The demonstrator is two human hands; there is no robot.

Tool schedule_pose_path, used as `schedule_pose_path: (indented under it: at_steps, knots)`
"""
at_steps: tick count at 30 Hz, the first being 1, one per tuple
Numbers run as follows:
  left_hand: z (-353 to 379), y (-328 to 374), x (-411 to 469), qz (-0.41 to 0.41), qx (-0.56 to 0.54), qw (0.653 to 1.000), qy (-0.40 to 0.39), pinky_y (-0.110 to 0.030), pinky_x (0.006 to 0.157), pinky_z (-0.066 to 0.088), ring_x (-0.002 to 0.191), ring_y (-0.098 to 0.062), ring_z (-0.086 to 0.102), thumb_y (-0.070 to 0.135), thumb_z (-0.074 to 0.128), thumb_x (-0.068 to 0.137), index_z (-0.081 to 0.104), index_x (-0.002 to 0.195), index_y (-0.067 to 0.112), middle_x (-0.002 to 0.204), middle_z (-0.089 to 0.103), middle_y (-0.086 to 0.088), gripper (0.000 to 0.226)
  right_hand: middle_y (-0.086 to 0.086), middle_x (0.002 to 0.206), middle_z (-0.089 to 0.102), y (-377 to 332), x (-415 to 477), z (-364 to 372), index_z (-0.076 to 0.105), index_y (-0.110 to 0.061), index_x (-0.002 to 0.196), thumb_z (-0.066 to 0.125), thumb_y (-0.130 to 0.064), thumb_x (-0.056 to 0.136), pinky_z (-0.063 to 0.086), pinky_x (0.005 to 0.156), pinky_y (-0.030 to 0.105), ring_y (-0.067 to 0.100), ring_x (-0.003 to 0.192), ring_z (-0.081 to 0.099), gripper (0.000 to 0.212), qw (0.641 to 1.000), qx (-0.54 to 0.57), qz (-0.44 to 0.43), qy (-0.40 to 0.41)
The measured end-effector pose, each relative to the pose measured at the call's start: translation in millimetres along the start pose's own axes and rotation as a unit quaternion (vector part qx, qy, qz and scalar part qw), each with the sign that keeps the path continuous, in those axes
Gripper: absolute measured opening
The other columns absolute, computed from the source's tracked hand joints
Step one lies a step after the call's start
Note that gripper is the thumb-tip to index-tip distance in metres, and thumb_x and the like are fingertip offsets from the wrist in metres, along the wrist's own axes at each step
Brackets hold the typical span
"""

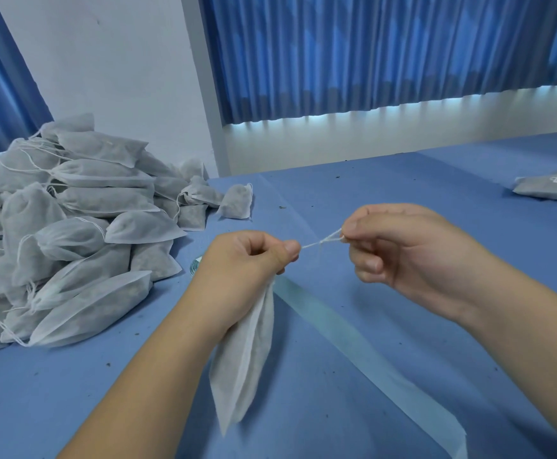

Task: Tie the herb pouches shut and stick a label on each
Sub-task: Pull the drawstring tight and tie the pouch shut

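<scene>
While my left hand grips the gathered neck of a white herb pouch, fingers curled tight round the fabric, the pouch hangs down below my fist over the blue table; I cannot tell whether its lower corner touches the surface. My right hand, just to the right, pinches the drawstring between thumb and forefinger, the other fingers curled in and holding nothing. The string runs taut between the two hands, two strands from my right meeting in one toward my left thumb.

A pale green strip lies flat on the table, running from under my left hand to the near right. On the far left a pile of filled pouches is heaped up, drawstrings trailing, with one single pouch lying at its right edge. Far right lies a flat labelled pouch. Dark herb crumbs dot the table. Blue curtains hang behind.
</scene>
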State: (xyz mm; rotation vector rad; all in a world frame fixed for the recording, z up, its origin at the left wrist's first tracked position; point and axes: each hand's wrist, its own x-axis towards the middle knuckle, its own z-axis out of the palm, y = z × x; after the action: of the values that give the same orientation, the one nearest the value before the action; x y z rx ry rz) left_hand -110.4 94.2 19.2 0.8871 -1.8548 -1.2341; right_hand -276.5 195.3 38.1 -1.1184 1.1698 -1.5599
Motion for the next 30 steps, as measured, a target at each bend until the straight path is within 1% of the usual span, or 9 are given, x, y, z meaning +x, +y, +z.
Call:
schedule_pose_path:
  at_steps: [5, 10, 13, 15, 19, 21, 24, 27, 30]
  knots:
    - [0, 1, 0, 0.022, -0.009, 0.999, -0.029, -0.022, 0.061, 0.039, 0.049, 0.000, 0.052, 0.032, 0.072, 0.085, 0.072, 0.057, 0.030, 0.065, 0.066, 0.004, 0.028, 0.000, 0.056, 0.037, 4, 1, 5, 0.067, -0.007, 0.065, 0.063, -0.012, 0.070, 0.023, 0.042, 0.019, 0.010, 0.044, 0.030, 0.007, 0.990, 0.139, -0.026, -0.008]
    - [5, -6, 0, 0.011, 0.040, 0.998, -0.049, -0.020, 0.059, 0.038, 0.050, -0.002, 0.049, 0.034, 0.072, 0.085, 0.072, 0.061, 0.032, 0.057, 0.058, 0.015, 0.024, -0.006, 0.058, 0.031, -1, -2, 7, 0.068, -0.015, 0.062, 0.065, -0.016, 0.071, 0.024, 0.039, 0.016, 0.005, 0.040, 0.028, 0.009, 0.965, 0.258, -0.015, -0.053]
    - [4, -10, 2, -0.004, 0.027, 0.998, -0.052, -0.020, 0.060, 0.038, 0.051, -0.002, 0.049, 0.032, 0.070, 0.087, 0.072, 0.060, 0.031, 0.058, 0.059, 0.014, 0.027, -0.004, 0.060, 0.036, -5, -3, 2, 0.064, -0.015, 0.061, 0.063, -0.016, 0.075, 0.028, 0.040, 0.019, 0.008, 0.041, 0.033, 0.014, 0.981, 0.182, -0.006, -0.058]
    - [2, -9, 2, 0.002, -0.005, 0.998, -0.066, -0.016, 0.055, 0.038, 0.050, -0.004, 0.048, 0.029, 0.068, 0.089, 0.072, 0.062, 0.028, 0.062, 0.062, 0.012, 0.028, 0.000, 0.060, 0.043, 0, 1, 1, 0.066, -0.013, 0.064, 0.062, -0.012, 0.079, 0.029, 0.041, 0.022, 0.012, 0.043, 0.037, 0.015, 0.998, 0.057, 0.004, 0.015]
    - [0, -5, -1, 0.001, -0.134, 0.985, -0.105, -0.019, 0.045, 0.034, 0.044, -0.012, 0.039, 0.023, 0.069, 0.085, 0.067, 0.063, 0.019, 0.067, 0.061, -0.003, 0.022, -0.007, 0.067, 0.060, 18, 7, 3, 0.070, -0.014, 0.082, 0.061, -0.019, 0.089, 0.042, 0.048, 0.021, 0.010, 0.050, 0.054, 0.012, 0.970, -0.217, 0.018, 0.110]
    - [1, -2, -1, -0.010, -0.194, 0.975, -0.111, -0.020, 0.043, 0.031, 0.042, -0.016, 0.036, 0.018, 0.064, 0.081, 0.063, 0.061, 0.016, 0.073, 0.062, -0.011, 0.020, -0.010, 0.085, 0.068, 21, 6, 5, 0.069, -0.021, 0.095, 0.060, -0.014, 0.090, 0.047, 0.055, 0.022, 0.008, 0.059, 0.062, 0.012, 0.972, -0.223, 0.019, 0.072]
    - [2, 2, -2, -0.025, -0.260, 0.958, -0.123, -0.020, 0.041, 0.029, 0.037, -0.016, 0.034, 0.019, 0.055, 0.076, 0.056, 0.057, 0.015, 0.077, 0.066, -0.010, 0.020, -0.007, 0.110, 0.068, 23, 5, 4, 0.064, -0.025, 0.115, 0.057, -0.002, 0.089, 0.052, 0.065, 0.027, 0.013, 0.072, 0.069, 0.036, 0.978, -0.204, 0.037, -0.004]
    - [3, 3, -3, -0.042, -0.291, 0.947, -0.128, -0.020, 0.040, 0.032, 0.036, -0.015, 0.035, 0.022, 0.054, 0.073, 0.051, 0.058, 0.015, 0.076, 0.067, -0.007, 0.017, -0.002, 0.112, 0.071, 26, 4, 7, 0.060, -0.021, 0.123, 0.058, -0.001, 0.089, 0.051, 0.065, 0.028, 0.020, 0.078, 0.070, 0.039, 0.981, -0.160, 0.063, -0.090]
    - [3, 3, -3, -0.055, -0.305, 0.943, -0.121, -0.019, 0.041, 0.034, 0.035, -0.015, 0.035, 0.022, 0.054, 0.074, 0.053, 0.058, 0.015, 0.077, 0.066, -0.009, 0.018, 0.002, 0.104, 0.074, 27, 1, 9, 0.065, -0.020, 0.113, 0.068, -0.019, 0.083, 0.051, 0.065, 0.023, 0.017, 0.075, 0.068, 0.031, 0.979, -0.147, 0.061, -0.123]
